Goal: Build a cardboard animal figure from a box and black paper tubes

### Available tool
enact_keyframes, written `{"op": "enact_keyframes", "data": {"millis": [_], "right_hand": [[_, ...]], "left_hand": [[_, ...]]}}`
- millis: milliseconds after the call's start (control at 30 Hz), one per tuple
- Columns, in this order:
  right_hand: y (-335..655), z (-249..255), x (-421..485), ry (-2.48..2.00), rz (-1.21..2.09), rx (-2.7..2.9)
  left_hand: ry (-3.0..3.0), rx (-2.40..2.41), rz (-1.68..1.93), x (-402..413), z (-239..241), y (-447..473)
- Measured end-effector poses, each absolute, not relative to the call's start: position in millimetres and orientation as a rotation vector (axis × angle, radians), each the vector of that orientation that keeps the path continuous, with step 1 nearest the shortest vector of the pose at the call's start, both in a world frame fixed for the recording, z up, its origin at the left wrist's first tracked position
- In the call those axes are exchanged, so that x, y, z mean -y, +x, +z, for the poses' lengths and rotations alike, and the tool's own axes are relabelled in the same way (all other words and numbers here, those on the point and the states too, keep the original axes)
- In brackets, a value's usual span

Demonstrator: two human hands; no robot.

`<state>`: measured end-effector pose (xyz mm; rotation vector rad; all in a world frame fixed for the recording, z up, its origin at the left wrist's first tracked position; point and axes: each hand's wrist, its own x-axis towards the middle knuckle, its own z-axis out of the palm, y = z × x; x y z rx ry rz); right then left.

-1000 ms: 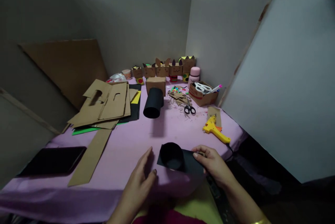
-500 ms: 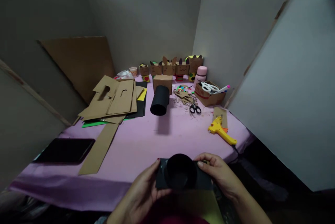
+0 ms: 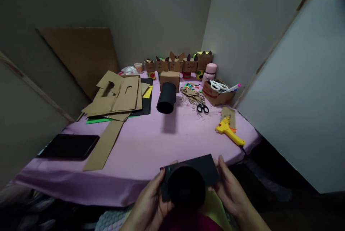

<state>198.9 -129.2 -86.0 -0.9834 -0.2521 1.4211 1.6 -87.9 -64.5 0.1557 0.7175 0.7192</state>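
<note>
One dark-screened device [image 3: 68, 146] is lying by the near left corner of the worktop [image 3: 151, 144], with a cardboard strip [image 3: 104, 147] running just beside it. At the near edge, the left hand [image 3: 151, 195] is closing its grip around the left end of a black card [image 3: 210, 166]. Over that card a black tube [image 3: 185, 184] is sitting, open end facing the wearer; whether they are joined is not showing. The right hand [image 3: 229, 188] is meeting the card's right end, fingers partly hidden, so its grip cannot be told. The step appears to be positioning the piece; the next move seems to be calling for light, even pressure. Near the right edge, a yellow glue gun [image 3: 229, 132] is resting.
</note>
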Motion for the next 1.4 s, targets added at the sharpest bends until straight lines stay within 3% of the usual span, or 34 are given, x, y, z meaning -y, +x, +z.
{"op": "enact_keyframes", "data": {"millis": [333, 867, 1100, 1400], "right_hand": [[168, -88, 132, -1.094, 1.226, 0.196], [184, -67, 101, -1.294, 1.39, 0.68], [190, -59, 86, -1.236, 1.428, 0.909], [186, -57, 102, -0.968, 1.313, 0.918]], "left_hand": [[0.115, -0.595, 0.679, 98, -81, 3], [0.25, -0.533, 0.464, 74, -47, -8], [0.723, -0.622, 0.481, 61, -39, -23], [0.836, -0.665, 0.616, 60, -47, -15]]}}
